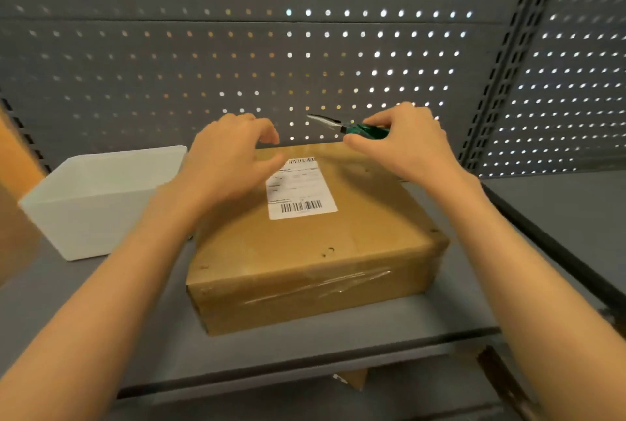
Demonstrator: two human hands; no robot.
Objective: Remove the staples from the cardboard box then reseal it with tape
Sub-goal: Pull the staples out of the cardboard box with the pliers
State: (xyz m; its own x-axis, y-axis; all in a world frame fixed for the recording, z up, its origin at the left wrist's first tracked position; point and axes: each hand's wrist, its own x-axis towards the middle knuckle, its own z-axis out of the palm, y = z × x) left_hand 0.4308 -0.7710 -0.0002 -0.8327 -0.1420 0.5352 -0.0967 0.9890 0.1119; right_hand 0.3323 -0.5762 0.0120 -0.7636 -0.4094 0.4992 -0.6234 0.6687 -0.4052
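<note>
A flat brown cardboard box (366, 227) lies on the grey shelf, with a white barcode label (299, 188) on its top and clear tape across its near side. Small staple holes dot the top near its edges. My right hand (406, 139) grips the green handles of needle-nose pliers (342, 125) above the box's far edge, jaws pointing left. My left hand (230, 156) hovers over the box's far left corner with fingers loosely curled, holding nothing.
A white plastic bin (98, 197) stands on the shelf (118, 329) left of the box. A grey perforated panel (305, 48) forms the back wall, with a dark slotted upright (498, 81) at right. Another cardboard piece (354, 378) shows below the shelf edge.
</note>
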